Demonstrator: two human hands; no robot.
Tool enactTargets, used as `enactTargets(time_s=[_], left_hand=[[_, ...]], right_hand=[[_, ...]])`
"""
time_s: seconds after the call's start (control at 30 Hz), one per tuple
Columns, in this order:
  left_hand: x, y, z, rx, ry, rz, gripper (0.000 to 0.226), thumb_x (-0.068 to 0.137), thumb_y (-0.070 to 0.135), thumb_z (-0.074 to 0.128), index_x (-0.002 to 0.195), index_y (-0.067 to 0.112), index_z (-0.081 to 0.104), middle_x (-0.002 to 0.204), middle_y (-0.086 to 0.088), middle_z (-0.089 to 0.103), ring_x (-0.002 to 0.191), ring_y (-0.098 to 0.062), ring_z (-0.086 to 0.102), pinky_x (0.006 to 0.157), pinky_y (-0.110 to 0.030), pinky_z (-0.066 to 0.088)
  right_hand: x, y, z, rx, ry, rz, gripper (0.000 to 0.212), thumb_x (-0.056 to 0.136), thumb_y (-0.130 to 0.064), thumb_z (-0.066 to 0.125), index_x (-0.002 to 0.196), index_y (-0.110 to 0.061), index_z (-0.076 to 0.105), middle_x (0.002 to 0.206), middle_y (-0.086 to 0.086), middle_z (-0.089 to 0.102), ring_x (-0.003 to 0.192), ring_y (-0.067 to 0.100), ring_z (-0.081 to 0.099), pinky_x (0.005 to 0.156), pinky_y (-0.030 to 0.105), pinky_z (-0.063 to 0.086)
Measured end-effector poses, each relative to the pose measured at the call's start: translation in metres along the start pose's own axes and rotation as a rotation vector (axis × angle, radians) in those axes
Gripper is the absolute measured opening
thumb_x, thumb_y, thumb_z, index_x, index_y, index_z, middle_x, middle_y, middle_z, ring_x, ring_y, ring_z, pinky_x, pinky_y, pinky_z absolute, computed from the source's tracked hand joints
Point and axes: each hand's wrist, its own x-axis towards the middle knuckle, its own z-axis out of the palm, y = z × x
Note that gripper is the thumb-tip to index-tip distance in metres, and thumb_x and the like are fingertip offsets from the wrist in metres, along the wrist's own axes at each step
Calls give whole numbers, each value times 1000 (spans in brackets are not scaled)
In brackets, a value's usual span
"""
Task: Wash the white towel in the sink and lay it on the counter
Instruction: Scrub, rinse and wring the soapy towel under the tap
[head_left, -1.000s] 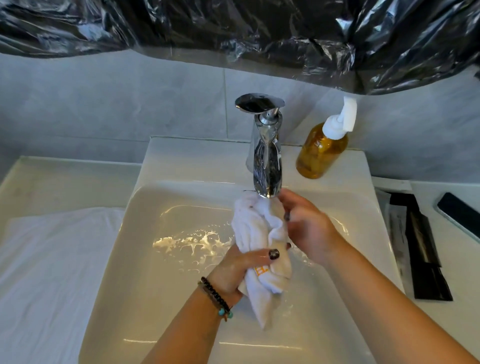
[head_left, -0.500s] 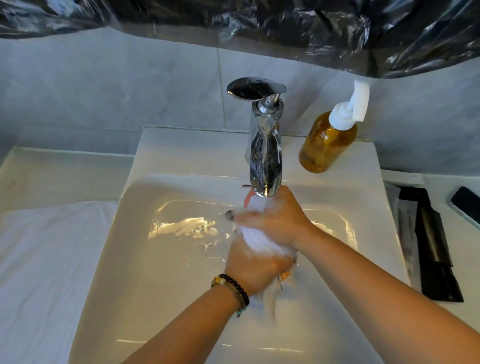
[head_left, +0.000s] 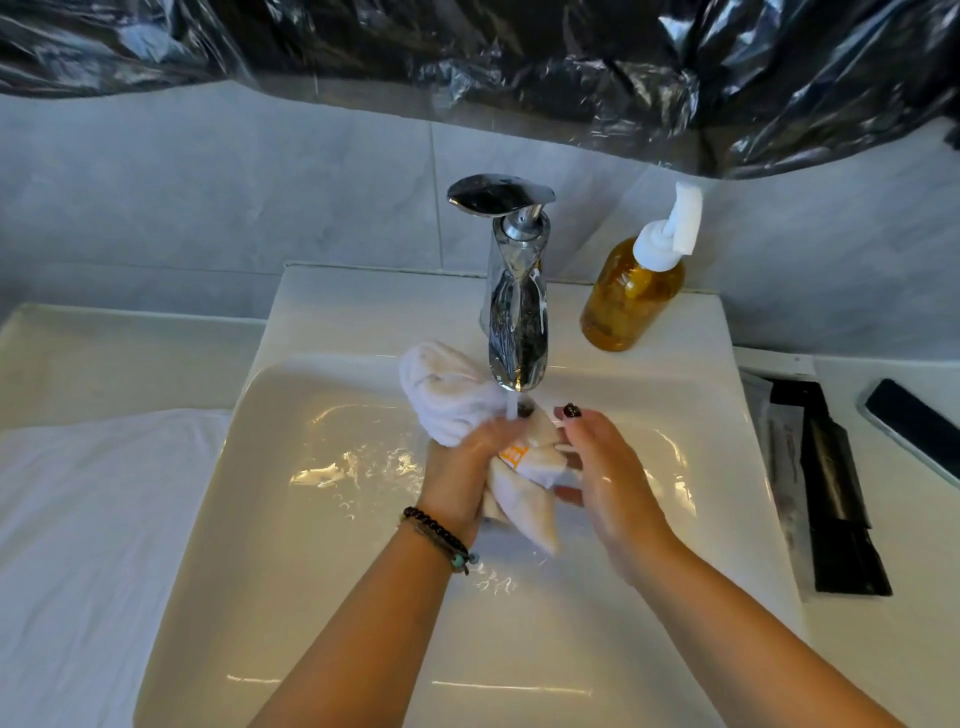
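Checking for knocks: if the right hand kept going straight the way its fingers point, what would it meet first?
The right hand points up toward the faucet, fingers already on the towel. Going on, it would probably meet the faucet's spout first, though depth is unclear and it might pass under.

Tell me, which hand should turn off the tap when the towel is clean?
The right hand, probably. It lies open against the white towel, nearer the faucet handle, while the left hand grips the towel under the running water, so it can keep holding.
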Motion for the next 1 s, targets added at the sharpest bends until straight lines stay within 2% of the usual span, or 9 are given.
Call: enactTargets(time_s=[0.1,0.17,0.27,0.43,0.57,0.7,0.8,0.93,1.0], left_hand=[[-3,1,10,-42,77,46,53,48,24,80,97,7,69,89,-18,72,78,-30,70,62,-37,56],[-10,0,20,-85,107,41,48,46,26,79,90,9,69,84,-15,71,75,-28,69,63,-34,53],[-14,-1,32,-239,165,11,39,53,20,79,87,8,65,80,-13,67,70,-25,66,58,-30,53],[-4,3,34,-464,103,-45,16,63,19,67,74,14,57,68,-6,53,61,-19,54,58,-30,44],[-7,0,35,-579,49,-117,11,61,15,62,60,17,51,60,-1,44,54,-15,45,56,-27,35],[-11,-3,32,-459,136,-179,23,82,12,48,60,17,55,53,2,48,45,-11,49,47,-22,39],[-14,-8,17,-174,281,-185,14,81,26,64,72,16,65,65,-2,62,49,-8,63,50,-20,49],[-18,1,-12,-84,259,11,28,78,13,75,106,11,69,94,-12,73,83,-23,72,70,-38,57],[-20,6,-23,-159,221,58,51,73,15,75,122,9,62,113,-16,70,102,-32,68,89,-48,54]], right_hand=[[-11,9,26,43,15,226,48,76,-71,40,94,-33,64,106,4,67,100,27,65,80,51,58],[-9,10,41,13,169,196,54,80,-73,31,92,-33,65,98,1,68,94,25,65,78,50,58],[-6,9,45,-138,344,-69,57,90,-63,22,90,-28,67,87,-2,70,86,19,65,75,38,53],[12,18,34,-492,261,-536,49,84,-44,20,70,-14,56,60,-1,59,53,11,54,46,13,31],[20,24,26,-573,247,-697,29,84,-33,30,61,-22,43,50,-4,48,42,13,38,44,11,21],[13,33,27,-548,146,-527,36,82,-44,26,58,-21,40,53,-2,51,50,23,50,44,26,33],[7,29,23,-497,66,-303,37,88,-45,34,58,-26,44,56,-5,53,57,19,52,51,29,38],[3,14,24,-299,78,-216,14,87,-32,56,96,-23,63,90,-9,67,86,7,62,68,21,48],[10,4,34,-130,96,-110,13,88,-21,58,95,-22,68,91,-4,71,90,12,65,75,24,51]])
